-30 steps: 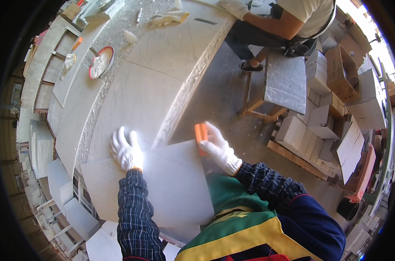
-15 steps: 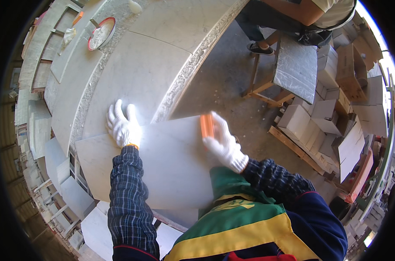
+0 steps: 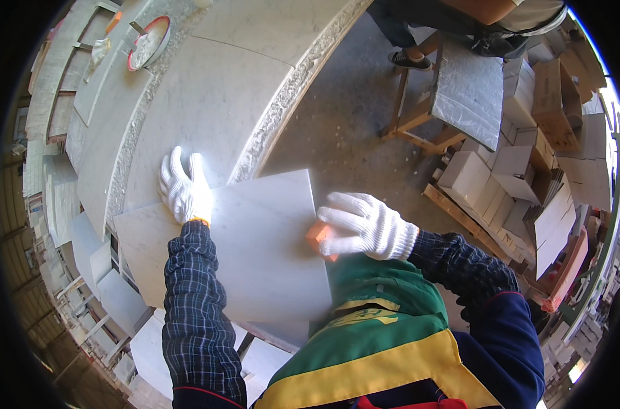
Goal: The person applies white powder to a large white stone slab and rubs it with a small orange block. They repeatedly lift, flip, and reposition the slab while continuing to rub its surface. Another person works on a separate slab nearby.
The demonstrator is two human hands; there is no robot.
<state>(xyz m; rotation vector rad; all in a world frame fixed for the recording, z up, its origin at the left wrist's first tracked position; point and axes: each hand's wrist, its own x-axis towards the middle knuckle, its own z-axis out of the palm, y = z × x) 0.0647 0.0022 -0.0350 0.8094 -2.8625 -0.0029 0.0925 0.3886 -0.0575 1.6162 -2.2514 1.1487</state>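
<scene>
A pale, faintly veined marble tile [image 3: 255, 252] lies across the near end of the stone slabs [image 3: 208, 102], its near part jutting toward my apron. My left hand [image 3: 186, 185], in a white knit glove, rests with fingers spread over the tile's far left edge and the slab beyond. At the tile's right edge my right hand [image 3: 370, 225], gloved the same way, grips an orange block [image 3: 318, 236]. The block touches that edge or sits right beside it. My right fingers partly cover the block.
A red-rimmed bowl [image 3: 161, 52] of whitish paste with a tool stands far left, near another orange block [image 3: 113, 22]. Far right, a person [image 3: 453, 20] sits by a grey-topped stand [image 3: 468, 88]. White boxes [image 3: 467, 177] are stacked on a pallet at right.
My right hand and the orange block have moved down the tile's right edge, toward me, exposing the far right corner. The left hand stays on the tile; the whole view has shifted slightly.
</scene>
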